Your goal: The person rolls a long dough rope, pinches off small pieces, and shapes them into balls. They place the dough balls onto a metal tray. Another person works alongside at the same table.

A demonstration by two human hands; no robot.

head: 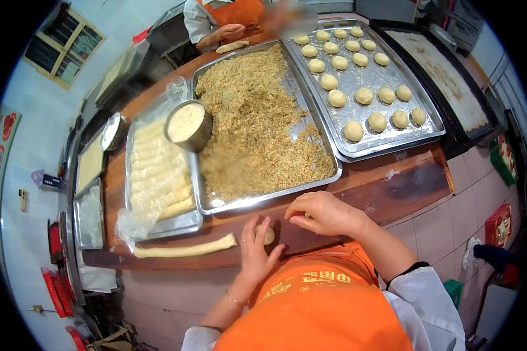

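At the table's near edge, my left hand [255, 250] is cupped around a round dough ball [268, 235], with its fingers over the left side and its thumb apart. To the right is my right hand [327, 213], its fingers curled downward. A small pale bit, perhaps dough, shows under those fingers, but most of it is hidden. Left of my left hand lies a long dough roll [186, 247] on the wood. Beyond both hands is a metal tray [263, 193] heaped with crumbly yellow-brown filling [254, 114].
A steel pot [197, 139] of pale crumbs sits at the tray's left edge. Plastic sheeting covers dough rolls [156, 160] on another tray. Several dough balls [364, 95] rest on the right tray [347, 109]. A co-worker's hand [230, 32] is across the table.
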